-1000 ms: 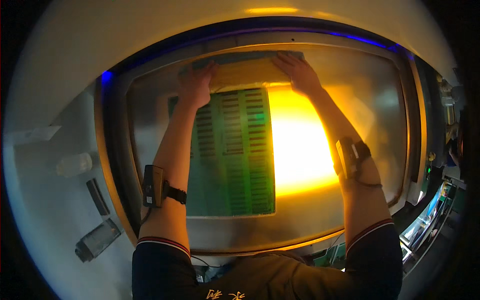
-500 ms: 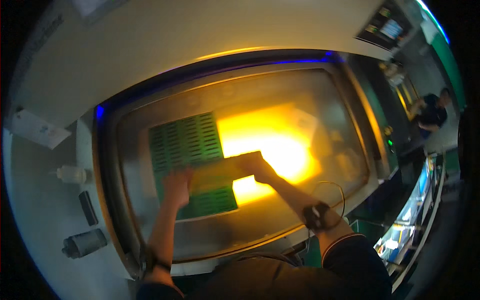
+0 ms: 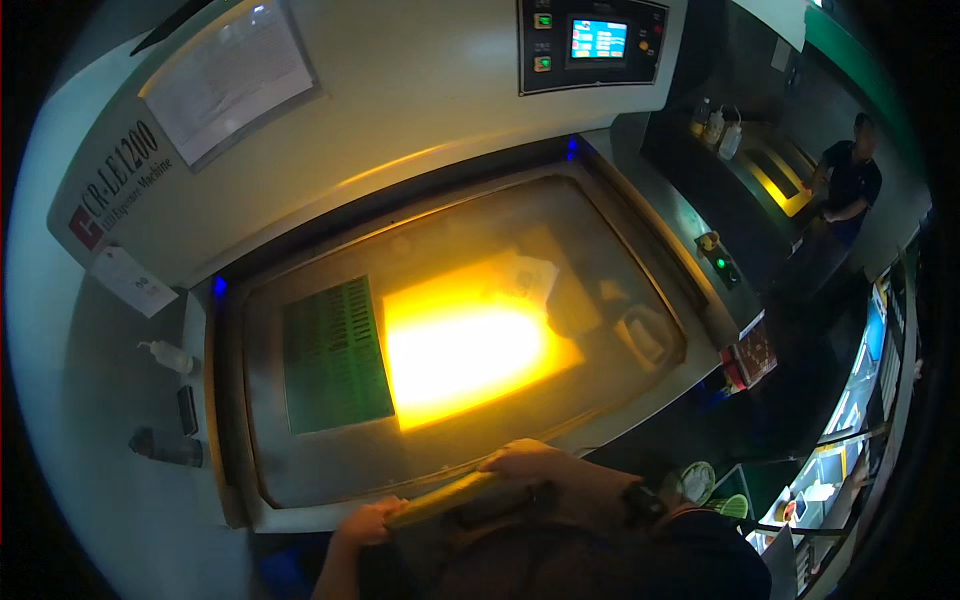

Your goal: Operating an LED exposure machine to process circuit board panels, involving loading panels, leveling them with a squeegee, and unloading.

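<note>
My left hand (image 3: 370,521) and my right hand (image 3: 527,460) are closed on opposite ends of a thin yellow-green panel (image 3: 445,498). I hold it close to my body, over the front edge of the machine's bed. It shows nearly edge-on, so its faces are mostly hidden. Beyond my hands, a green slotted sheet (image 3: 335,365) lies on the left part of the framed bed (image 3: 330,465). Right beside it glows a bright yellow lit area (image 3: 470,345), with a pale sheet (image 3: 527,279) at its far side.
A control panel with a screen (image 3: 599,40) sits on the machine's upper front. On the left ledge are a white bottle (image 3: 166,356), a dark slim object (image 3: 187,411) and a dark cylinder (image 3: 166,447). A co-worker (image 3: 850,180) stands far right, beside another yellow-lit bed.
Both hands have drawn the panel back from above the green sheet toward my body. My view has shifted, bringing the control panel and the whole lit area into sight.
</note>
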Available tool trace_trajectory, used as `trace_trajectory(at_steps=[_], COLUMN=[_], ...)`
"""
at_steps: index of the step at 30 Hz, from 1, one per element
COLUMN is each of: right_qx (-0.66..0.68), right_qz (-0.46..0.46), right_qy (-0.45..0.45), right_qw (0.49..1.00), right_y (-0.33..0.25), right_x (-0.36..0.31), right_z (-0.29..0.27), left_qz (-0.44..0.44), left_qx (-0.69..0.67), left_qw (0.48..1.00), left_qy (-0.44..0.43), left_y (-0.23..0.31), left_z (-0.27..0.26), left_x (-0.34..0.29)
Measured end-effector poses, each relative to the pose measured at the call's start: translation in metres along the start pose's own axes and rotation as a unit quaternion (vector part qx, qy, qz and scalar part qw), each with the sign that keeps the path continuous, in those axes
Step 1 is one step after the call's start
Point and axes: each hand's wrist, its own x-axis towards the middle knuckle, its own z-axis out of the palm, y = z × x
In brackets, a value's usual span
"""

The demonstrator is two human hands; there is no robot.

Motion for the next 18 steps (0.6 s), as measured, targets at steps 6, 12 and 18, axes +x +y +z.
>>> trace_trajectory(at_steps=[6, 12, 18], right_qx=[0.048, -0.004, 0.196], right_qz=[0.111, 0.161, 0.268], right_qy=[-0.149, 0.14, 0.076], right_qw=[0.981, 0.977, 0.94], right_y=[0.013, 0.038, 0.054], right_x=[-0.136, -0.197, -0.275], right_z=[0.063, 0.148, 0.209], left_qz=[-0.005, 0.01, -0.105], left_qx=[-0.143, 0.004, 0.074], left_qw=[0.979, 0.989, 0.88], left_qy=[-0.144, 0.151, 0.458], left_y=[0.119, 0.12, 0.119], left_z=[0.105, 0.223, 0.196], left_x=[0.024, 0.128, 0.203])
